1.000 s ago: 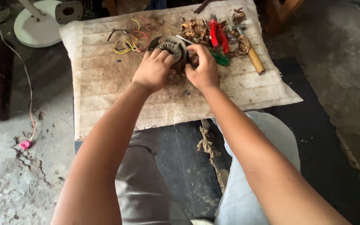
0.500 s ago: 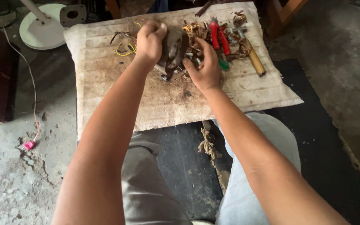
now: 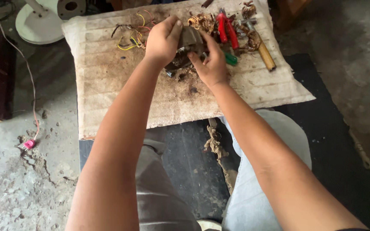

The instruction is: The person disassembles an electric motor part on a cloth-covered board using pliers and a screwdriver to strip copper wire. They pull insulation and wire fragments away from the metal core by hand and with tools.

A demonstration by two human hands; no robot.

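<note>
Both of my hands hold a dark round metal motor part, tipped up on its edge over a dirty cloth-covered board. My left hand grips its left side from above. My right hand supports its right and lower side, fingers pressed against the metal. Much of the part is hidden by my fingers.
On the board lie yellow and red wires, a tangle of copper wire, red-handled pliers, a green-handled tool and a wooden-handled tool. A white fan base stands at the far left, with a pink-plugged cord on the floor.
The motor part lay flat under both hands, then was tipped up on edge. My left hand lifted its left side and now holds it more upright.
</note>
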